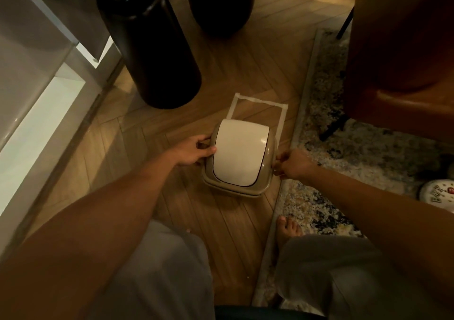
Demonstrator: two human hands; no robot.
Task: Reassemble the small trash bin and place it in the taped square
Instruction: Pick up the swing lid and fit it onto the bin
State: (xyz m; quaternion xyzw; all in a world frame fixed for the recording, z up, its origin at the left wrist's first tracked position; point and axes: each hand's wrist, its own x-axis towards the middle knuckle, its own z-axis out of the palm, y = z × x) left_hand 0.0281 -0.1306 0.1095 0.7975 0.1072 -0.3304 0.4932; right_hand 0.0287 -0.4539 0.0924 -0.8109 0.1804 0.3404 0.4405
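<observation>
The small trash bin is beige with a white swing lid and stands upright on the wooden floor. It covers the near part of the taped square, whose white far edge and two side strips show beyond it. My left hand grips the bin's left side at the lid rim. On the opposite side, my right hand holds the rim with curled fingers. The square's near edge is hidden by the bin.
Two tall black vases stand beyond the square. A patterned rug borders it on the right, with a brown chair on it. White cabinet at left. My bare foot rests on the rug's edge.
</observation>
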